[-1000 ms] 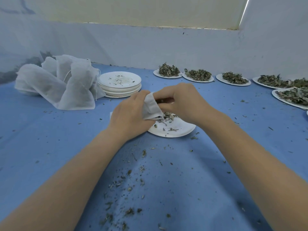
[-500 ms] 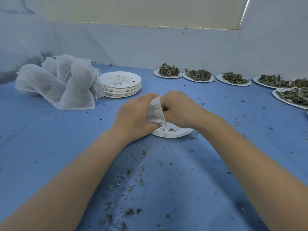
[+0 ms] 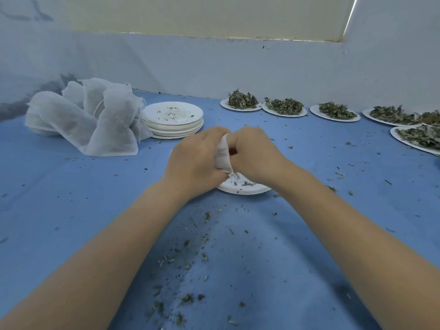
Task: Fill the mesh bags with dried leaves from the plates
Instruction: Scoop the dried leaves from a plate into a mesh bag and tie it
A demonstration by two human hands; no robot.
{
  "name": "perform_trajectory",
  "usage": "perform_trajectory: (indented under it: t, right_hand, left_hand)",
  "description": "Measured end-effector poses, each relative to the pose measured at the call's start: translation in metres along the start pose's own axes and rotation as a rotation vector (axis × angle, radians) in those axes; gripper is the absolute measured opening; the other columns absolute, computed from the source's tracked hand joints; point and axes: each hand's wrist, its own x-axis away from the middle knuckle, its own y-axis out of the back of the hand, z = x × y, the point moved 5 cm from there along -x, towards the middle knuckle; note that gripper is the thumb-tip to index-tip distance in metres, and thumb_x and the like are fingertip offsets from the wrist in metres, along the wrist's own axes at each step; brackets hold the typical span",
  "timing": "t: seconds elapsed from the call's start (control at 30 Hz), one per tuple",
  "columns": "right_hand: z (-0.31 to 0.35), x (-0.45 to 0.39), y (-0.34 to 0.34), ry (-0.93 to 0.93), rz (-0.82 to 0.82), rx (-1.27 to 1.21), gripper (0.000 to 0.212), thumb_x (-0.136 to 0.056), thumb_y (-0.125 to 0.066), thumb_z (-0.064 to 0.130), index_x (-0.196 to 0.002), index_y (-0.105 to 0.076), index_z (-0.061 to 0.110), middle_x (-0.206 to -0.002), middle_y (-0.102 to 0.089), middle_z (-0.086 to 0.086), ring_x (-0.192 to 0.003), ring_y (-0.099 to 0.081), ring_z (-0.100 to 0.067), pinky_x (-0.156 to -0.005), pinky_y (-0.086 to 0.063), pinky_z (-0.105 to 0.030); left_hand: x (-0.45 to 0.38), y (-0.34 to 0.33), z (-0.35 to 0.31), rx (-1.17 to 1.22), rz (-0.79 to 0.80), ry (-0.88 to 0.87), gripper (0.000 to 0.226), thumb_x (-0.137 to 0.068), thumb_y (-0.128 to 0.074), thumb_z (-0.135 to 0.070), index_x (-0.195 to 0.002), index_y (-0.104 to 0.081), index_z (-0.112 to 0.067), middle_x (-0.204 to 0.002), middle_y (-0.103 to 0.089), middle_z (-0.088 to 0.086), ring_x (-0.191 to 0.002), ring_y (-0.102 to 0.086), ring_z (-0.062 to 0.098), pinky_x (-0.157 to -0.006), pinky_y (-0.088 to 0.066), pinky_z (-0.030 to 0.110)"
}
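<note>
Hands have closed in over the last second: head view shows the left hand (image 3: 195, 160) gripping the mesh bag (image 3: 222, 154) above the near plate (image 3: 245, 188), the right hand (image 3: 254, 151) curled at its mouth, contents hidden. Leaf heap seen on that plate earlier is gone, only crumbs left, so this plate looks done; next full plate (image 3: 241, 106) waits at the back. No brands, labels or readable writing anywhere.

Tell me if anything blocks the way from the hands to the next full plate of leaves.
Nothing visible does. Both hands, left hand and right hand, grip the mesh bag over the nearly empty plate; only bare blue table with crumbs lies before the nearest full plate.
</note>
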Motion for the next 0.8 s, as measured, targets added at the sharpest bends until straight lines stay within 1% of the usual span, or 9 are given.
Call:
perform_trajectory:
  t: [0.1,0.2,0.27,0.33,0.43,0.53,0.63,0.73,0.8]
  right_hand:
    - [0.002,0.0,0.006,0.019,0.08,-0.088,0.027,-0.079,-0.063,0.006,-0.061,-0.059,0.025,-0.048,-0.054,0.017,-0.048,-0.046,0.003,-0.048,-0.036,-0.013]
    - [0.005,0.001,0.015,0.048,0.114,-0.138,0.008,-0.081,-0.066,0.011,-0.08,-0.07,0.019,-0.067,-0.067,0.005,-0.06,-0.052,-0.001,-0.058,-0.043,-0.022]
    - [0.006,-0.001,0.024,0.07,0.128,-0.212,0.016,-0.08,-0.07,0.014,-0.085,-0.073,0.028,-0.081,-0.073,0.009,-0.073,-0.062,0.001,-0.068,-0.051,-0.023]
    - [0.002,-0.007,0.036,0.096,0.038,-0.289,0.021,-0.079,-0.071,0.01,-0.09,-0.075,0.027,-0.087,-0.074,0.012,-0.083,-0.068,0.0,-0.079,-0.053,-0.017]
    - [-0.02,-0.022,0.045,0.016,-0.11,-0.205,0.02,-0.086,-0.063,0.007,-0.093,-0.073,0.023,-0.086,-0.072,0.009,-0.077,-0.067,-0.005,-0.078,-0.053,-0.016]
    - [-0.048,-0.035,0.025,-0.092,0.081,0.246,0.032,-0.096,-0.045,0.01,-0.118,-0.063,0.025,-0.121,-0.061,0.002,-0.103,-0.056,-0.011,-0.087,-0.038,-0.015]
    - [-0.062,-0.038,-0.001,-0.138,0.33,0.332,0.042,-0.098,-0.037,0.012,-0.134,-0.048,0.029,-0.145,-0.038,0.002,-0.13,-0.037,-0.017,-0.102,-0.026,-0.025]
    - [-0.064,-0.034,-0.007,-0.146,0.384,0.306,0.039,-0.099,-0.037,0.019,-0.133,-0.049,0.034,-0.142,-0.042,0.005,-0.129,-0.037,-0.015,-0.098,-0.028,-0.026]
    - [-0.064,-0.031,-0.001,-0.137,0.357,0.313,0.031,-0.097,-0.042,0.034,-0.125,-0.054,0.039,-0.122,-0.054,0.011,-0.115,-0.045,-0.011,-0.087,-0.03,-0.024]
  left_hand:
    - [-0.004,0.003,0.005,0.002,0.016,-0.003,0.062,-0.061,-0.074,-0.023,-0.119,-0.052,-0.018,-0.106,-0.063,-0.002,-0.089,-0.058,0.027,-0.069,-0.044,0.034]
    - [-0.004,0.005,0.017,-0.034,0.049,0.044,0.064,-0.06,-0.066,-0.036,-0.119,-0.046,-0.025,-0.106,-0.06,-0.004,-0.088,-0.056,0.026,-0.067,-0.037,0.031]
    - [-0.002,0.007,0.029,-0.067,0.031,0.091,0.063,-0.062,-0.065,-0.031,-0.121,-0.046,-0.023,-0.108,-0.06,-0.002,-0.091,-0.056,0.028,-0.066,-0.036,0.031]
    - [-0.002,0.009,0.041,-0.094,0.002,0.153,0.063,-0.064,-0.068,-0.024,-0.124,-0.045,-0.021,-0.112,-0.06,0.0,-0.094,-0.056,0.029,-0.066,-0.035,0.029]
    - [-0.001,0.01,0.052,-0.094,-0.035,0.228,0.061,-0.067,-0.07,-0.022,-0.123,-0.045,-0.022,-0.111,-0.06,-0.001,-0.094,-0.055,0.028,-0.066,-0.032,0.028]
    - [0.0,0.009,0.054,-0.083,-0.046,0.248,0.059,-0.068,-0.07,-0.022,-0.122,-0.046,-0.022,-0.11,-0.06,-0.002,-0.094,-0.054,0.026,-0.067,-0.031,0.027]
    - [0.0,0.008,0.056,-0.083,-0.049,0.251,0.059,-0.069,-0.07,-0.023,-0.123,-0.045,-0.022,-0.112,-0.059,-0.003,-0.097,-0.053,0.025,-0.069,-0.032,0.027]
    - [0.002,0.01,0.059,-0.071,-0.058,0.277,0.056,-0.069,-0.068,-0.022,-0.12,-0.045,-0.023,-0.102,-0.055,-0.009,-0.086,-0.047,0.02,-0.068,-0.031,0.028]
    - [0.002,0.01,0.06,-0.061,-0.074,0.294,0.054,-0.068,-0.067,-0.021,-0.118,-0.045,-0.023,-0.095,-0.048,-0.013,-0.081,-0.04,0.014,-0.068,-0.03,0.028]
